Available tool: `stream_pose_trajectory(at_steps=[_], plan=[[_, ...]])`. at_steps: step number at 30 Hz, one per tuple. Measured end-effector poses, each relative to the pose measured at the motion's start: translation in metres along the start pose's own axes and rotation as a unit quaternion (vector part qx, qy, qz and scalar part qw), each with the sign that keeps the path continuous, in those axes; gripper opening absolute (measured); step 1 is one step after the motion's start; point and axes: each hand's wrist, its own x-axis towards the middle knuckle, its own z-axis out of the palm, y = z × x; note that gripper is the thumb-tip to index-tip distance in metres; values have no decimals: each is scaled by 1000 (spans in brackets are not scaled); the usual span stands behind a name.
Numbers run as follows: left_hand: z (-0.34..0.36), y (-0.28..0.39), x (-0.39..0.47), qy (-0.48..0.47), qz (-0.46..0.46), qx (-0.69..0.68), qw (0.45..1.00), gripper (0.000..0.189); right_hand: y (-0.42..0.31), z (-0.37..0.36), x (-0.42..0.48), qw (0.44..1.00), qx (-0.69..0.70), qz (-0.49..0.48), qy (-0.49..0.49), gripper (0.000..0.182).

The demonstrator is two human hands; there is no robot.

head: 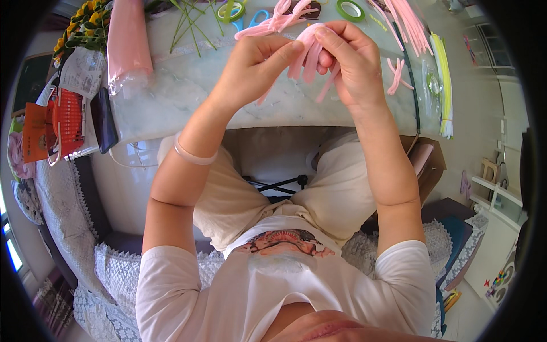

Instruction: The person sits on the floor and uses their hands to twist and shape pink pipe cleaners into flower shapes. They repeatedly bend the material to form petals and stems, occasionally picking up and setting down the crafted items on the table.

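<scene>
Between my two hands, above the marble-patterned table (179, 107), hangs a cluster of pink fuzzy pipe cleaners (310, 64), gathered at the top with several loose strands drooping. My left hand (267, 62) pinches its left side between thumb and fingers. On the opposite side my right hand (352, 57) grips it, thumb near the top and fingers curled behind. More bundled pink pipe cleaners (273, 23) lie just beyond my left hand. Right of my right hand, a few short pink pieces (399, 77) rest crossed on the tabletop.
Blue-handled scissors (257, 18), green tape rolls (350, 10) and green stems (192, 25) lie at the back. A pink wrapped roll (129, 47), a phone (104, 121) and a red basket (68, 119) are at left. Yellow-green pipe cleaners (444, 85) lie along the right edge.
</scene>
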Motion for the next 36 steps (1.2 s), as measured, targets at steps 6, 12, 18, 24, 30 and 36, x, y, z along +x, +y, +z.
stream_pose_trajectory(at_steps=[6, 12, 18, 24, 30, 36], plan=[[8, 4, -2, 38, -33, 20, 999, 25, -1, 5, -1, 1000, 11, 5, 11, 16], [10, -4, 2, 120, 5, -17, 993, 26, 3, 8, -2, 998, -29, -27, 55, 19], [21, -14, 3, 186, 47, -22, 981, 23, 18, 21, -6, 993, -68, -78, 63, 23], [23, -15, 2, 185, 68, -8, 980, 20, 20, 26, -9, 987, -121, -78, 74, 25], [26, -13, -1, 199, 52, 1, 979, 17, 16, 29, -10, 998, -40, -42, -11, 29], [27, -4, -2, 158, 142, 105, 971, 10, 17, 38, -8, 997, 44, -52, -23, 33]])
